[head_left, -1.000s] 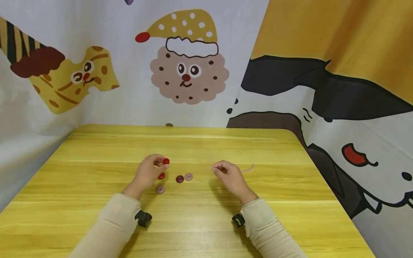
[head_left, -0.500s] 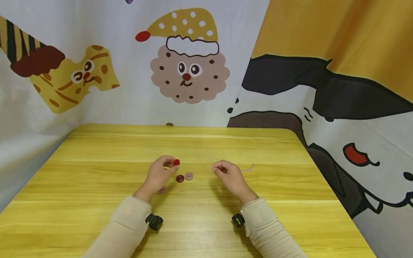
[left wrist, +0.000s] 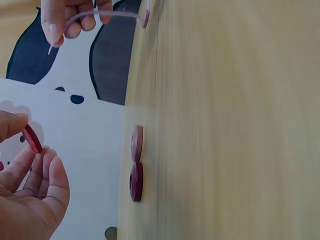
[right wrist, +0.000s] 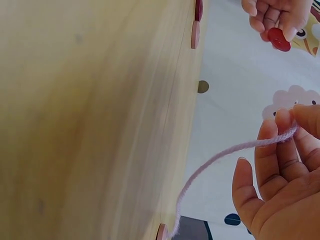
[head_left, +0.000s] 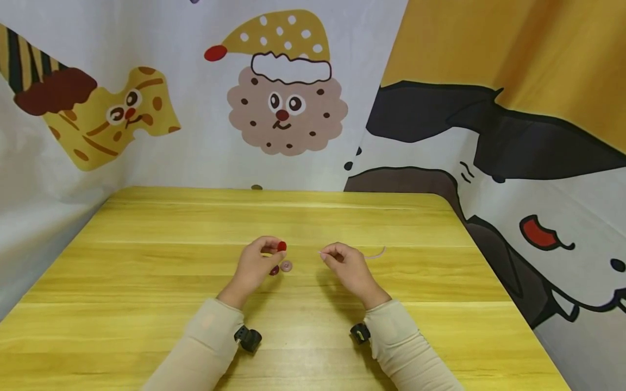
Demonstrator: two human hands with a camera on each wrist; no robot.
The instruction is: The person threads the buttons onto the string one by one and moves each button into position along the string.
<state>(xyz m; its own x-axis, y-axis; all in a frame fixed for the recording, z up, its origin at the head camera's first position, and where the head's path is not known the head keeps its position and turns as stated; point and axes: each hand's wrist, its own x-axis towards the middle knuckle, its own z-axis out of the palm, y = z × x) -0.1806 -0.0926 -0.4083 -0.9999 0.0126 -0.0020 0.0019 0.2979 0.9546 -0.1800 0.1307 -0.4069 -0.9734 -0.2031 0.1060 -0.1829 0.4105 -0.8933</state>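
Over wood-grain table [head_left: 303, 331], cartoon-print cloth [head_left: 171, 32] behind and at both sides, left hand [head_left: 253, 267] pinches red button [head_left: 281, 246]; right hand [head_left: 348, 267] pinches pale purple cord [head_left: 376, 254]. Pinkish button [head_left: 286, 266] lies just beside maroon button [head_left: 275, 270], which left hand partly hides in head view. Right hand hides cord's middle there. Pink disc [right wrist: 162, 232] by cord cropped in right wrist view; I can't tell if threaded.

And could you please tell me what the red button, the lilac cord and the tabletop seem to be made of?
Red button: probably smooth plastic, judging by its even, saturated colour.
Lilac cord: matte yarn, fibre unclear; a twisted texture shows.
Tabletop: wood or wood-look laminate, slightly glossy, given the grain streaks and soft highlight.
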